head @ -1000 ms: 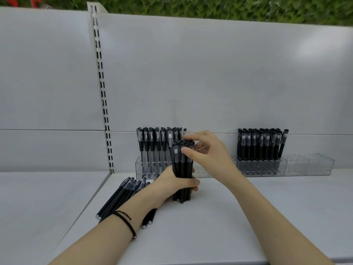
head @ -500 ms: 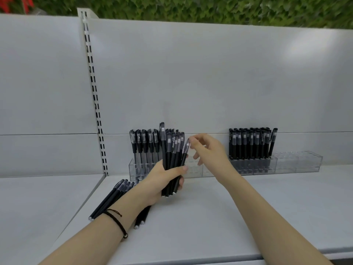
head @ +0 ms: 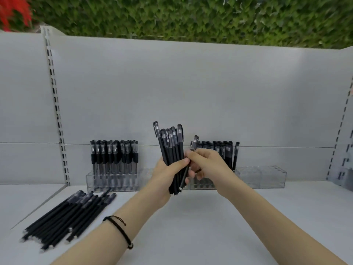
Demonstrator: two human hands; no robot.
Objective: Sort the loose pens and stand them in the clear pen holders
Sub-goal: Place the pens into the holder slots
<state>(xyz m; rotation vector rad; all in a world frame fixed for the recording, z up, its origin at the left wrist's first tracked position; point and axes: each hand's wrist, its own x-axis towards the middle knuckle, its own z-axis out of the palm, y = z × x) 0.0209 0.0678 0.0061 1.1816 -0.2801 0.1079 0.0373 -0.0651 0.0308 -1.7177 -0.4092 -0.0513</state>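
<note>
My left hand (head: 168, 174) grips an upright bundle of black pens (head: 170, 144) above the white shelf. Beside it, my right hand (head: 208, 165) pinches a single black pen (head: 193, 146), slanted, just right of the bundle. A clear pen holder (head: 90, 179) at the back left holds several standing pens (head: 114, 155). A second clear holder (head: 267, 176) at the back right has standing pens (head: 226, 150) in its left part; my right hand partly hides them. A pile of loose black pens (head: 70, 215) lies on the shelf at the left.
The white shelf (head: 210, 226) ends in a white back panel with a slotted upright (head: 57, 115) at the left and another (head: 340, 134) at the right. Green foliage shows above the panel. A black cord bracelet (head: 118, 229) circles my left wrist.
My left hand lifted the bundle off the shelf and raised it. My right hand drew one pen out of the bundle and now pinches it. The camera view shifted left.
</note>
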